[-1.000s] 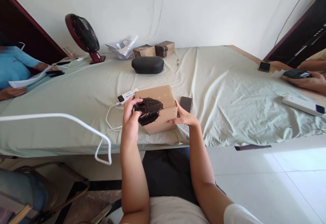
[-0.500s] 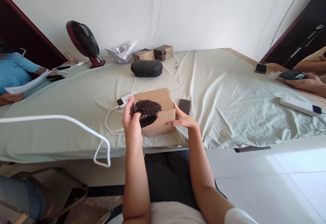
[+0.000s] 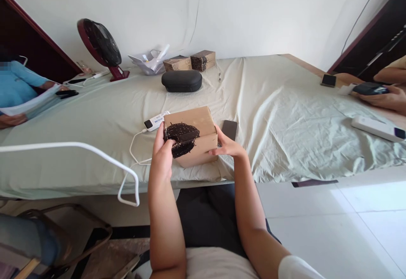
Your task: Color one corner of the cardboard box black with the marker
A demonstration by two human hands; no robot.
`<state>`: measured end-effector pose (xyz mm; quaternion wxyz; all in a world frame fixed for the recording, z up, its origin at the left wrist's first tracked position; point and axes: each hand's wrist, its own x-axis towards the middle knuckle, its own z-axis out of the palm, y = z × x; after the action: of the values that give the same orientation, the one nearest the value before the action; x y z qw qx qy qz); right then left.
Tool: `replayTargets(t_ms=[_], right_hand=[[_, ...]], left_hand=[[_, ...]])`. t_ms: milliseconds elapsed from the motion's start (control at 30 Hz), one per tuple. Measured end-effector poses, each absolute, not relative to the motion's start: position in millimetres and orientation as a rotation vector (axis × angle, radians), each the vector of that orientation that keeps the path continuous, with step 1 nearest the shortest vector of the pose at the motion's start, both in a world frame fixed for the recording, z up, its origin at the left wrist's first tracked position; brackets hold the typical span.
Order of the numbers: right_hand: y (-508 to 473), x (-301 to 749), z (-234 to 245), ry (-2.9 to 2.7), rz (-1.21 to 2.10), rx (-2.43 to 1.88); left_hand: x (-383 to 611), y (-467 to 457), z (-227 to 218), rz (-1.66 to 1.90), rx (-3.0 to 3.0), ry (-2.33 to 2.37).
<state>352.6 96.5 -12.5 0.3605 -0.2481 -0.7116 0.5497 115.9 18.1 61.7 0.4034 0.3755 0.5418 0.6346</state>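
Observation:
A small brown cardboard box (image 3: pixel 198 126) with a black scribbled patch on its near corner rests on the cloth-covered table (image 3: pixel 279 114) in front of me. My left hand (image 3: pixel 163 154) grips its left corner, fingers wrapped over the black patch. My right hand (image 3: pixel 226 145) holds the box's right side with thumb and fingers closed on it. A dark phone (image 3: pixel 229 129) lies just right of the box. A white device with a cable (image 3: pixel 154 121) lies just behind the box's left corner.
A black oval case (image 3: pixel 182 80), two small boxes (image 3: pixel 190 62), a clear bag (image 3: pixel 149 62) and a red fan (image 3: pixel 101 48) stand at the back. A person in blue (image 3: pixel 15 90) sits at the left; another person's hands (image 3: pixel 385 95) hold a phone at the right. A white power strip (image 3: pixel 377 128) lies nearby.
Both hands keep hold of the box; it has turned and shifted slightly under them. The view has moved a little.

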Motion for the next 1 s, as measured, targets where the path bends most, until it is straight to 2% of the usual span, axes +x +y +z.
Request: replayTargets(t_ms=[700,1000], right_hand=[[97.8,352.2,-14.2,-1.754,1.427,-0.617],[97.5,351.8,-15.7,-1.631,1.456,-0.653]], left_hand=[[112.2,21.5,53.1,1.663,1.061,1.32],[112.4,1.9,72.2,1.634,1.081,1.166]])
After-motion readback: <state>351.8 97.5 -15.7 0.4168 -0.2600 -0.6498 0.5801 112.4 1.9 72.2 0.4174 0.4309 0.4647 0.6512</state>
